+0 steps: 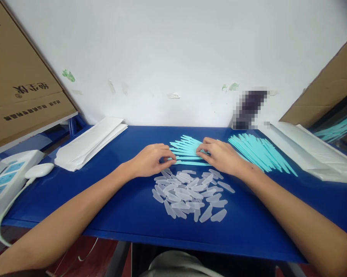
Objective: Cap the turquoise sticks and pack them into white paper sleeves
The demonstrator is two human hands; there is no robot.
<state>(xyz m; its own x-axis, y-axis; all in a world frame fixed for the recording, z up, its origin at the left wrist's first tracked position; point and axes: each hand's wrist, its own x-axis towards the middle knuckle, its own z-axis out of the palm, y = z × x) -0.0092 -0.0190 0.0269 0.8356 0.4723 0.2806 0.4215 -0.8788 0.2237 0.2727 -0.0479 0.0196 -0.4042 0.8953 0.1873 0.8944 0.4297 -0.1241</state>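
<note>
The front edge of the blue bench [118, 217] is crossing the lower frame, its surface stretching on both sides of translucent blade-shaped pieces [187, 194] heaping at lower centre. Just beyond, the left hand [150, 159] is pinching the nearest turquoise stick [192, 163] by its end; the right hand [224, 154] is touching fanned sticks [182, 145], its grip unclear. A white wall [167, 57] is bounding the far edge.

Printed cardboard [29, 84], power strip [13, 176] at left; white wall [167, 57] behind.
</note>
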